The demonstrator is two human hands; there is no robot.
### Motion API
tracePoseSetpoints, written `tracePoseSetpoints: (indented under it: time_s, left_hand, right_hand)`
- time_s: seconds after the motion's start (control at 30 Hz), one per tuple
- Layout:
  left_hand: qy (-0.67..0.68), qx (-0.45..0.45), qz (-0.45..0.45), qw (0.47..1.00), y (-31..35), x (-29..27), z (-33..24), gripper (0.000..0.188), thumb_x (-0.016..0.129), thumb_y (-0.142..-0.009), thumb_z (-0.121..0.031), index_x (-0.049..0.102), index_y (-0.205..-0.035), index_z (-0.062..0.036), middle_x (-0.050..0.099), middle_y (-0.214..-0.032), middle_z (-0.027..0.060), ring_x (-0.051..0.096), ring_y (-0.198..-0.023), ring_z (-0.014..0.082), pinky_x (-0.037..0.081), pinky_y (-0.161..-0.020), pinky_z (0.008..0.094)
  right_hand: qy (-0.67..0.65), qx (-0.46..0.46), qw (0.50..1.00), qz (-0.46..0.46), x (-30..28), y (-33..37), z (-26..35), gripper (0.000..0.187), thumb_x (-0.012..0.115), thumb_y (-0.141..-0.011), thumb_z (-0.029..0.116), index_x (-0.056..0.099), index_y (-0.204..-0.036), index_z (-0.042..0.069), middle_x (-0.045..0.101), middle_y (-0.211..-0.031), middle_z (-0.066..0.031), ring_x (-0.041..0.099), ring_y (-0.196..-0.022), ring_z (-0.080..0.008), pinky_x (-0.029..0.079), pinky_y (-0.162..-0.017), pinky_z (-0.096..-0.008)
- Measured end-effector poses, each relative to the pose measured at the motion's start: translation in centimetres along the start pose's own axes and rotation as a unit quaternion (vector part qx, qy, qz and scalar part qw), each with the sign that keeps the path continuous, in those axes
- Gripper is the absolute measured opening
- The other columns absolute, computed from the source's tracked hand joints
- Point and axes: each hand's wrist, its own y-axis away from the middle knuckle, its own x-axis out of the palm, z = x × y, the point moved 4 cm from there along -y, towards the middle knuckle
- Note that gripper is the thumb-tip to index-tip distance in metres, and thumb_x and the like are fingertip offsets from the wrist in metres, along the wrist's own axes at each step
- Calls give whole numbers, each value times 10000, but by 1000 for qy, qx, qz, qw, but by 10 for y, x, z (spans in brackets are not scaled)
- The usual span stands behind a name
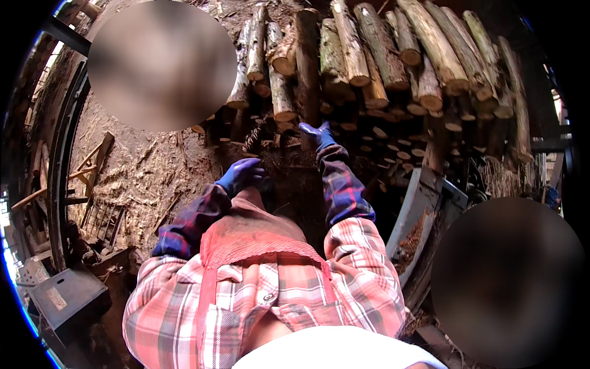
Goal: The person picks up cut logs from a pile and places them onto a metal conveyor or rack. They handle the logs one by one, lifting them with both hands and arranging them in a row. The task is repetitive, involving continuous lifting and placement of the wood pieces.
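At your far left a dark metal box (64,298) sits on the floor, with a broken wooden frame (92,166) lying on the dirt floor (147,166) beyond it among bark and chips. Your left hand (241,174), in a blue glove, hovers low in front of you with the fingers curled; whether it grips anything you cannot tell, since the ground there is dark. Your right hand (319,134), also gloved blue, is spread open and reaches forward to the cut ends of the stacked logs (369,67), near or touching the lower ones, which lie end-on toward you and so offer easy purchase. A grey metal chute (418,215) holding sawdust stands to your right.
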Motion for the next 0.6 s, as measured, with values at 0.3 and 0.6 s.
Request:
tracePoseSetpoints:
  time_s: [0.3,0.6]
  left_hand:
    - [-76,152,30,985,-70,76,-93,459,558,-930,-369,516,-1300,-101,633,-1086,62,630,-936,231,496,-836,380]
    - [-89,246,117,958,-100,283,79,414,561,-937,-345,519,-1209,-35,493,-1146,76,492,-1038,194,419,-878,326]
  right_hand:
    - [-446,-1,876,182,-39,143,21,414,792,-721,189,655,-1063,-1,675,-952,-63,635,-818,-194,515,-755,-322]
    - [-461,-75,883,-36,-160,402,-24,624,772,-784,172,476,-1318,47,552,-1218,-40,499,-1130,-171,385,-998,-311]
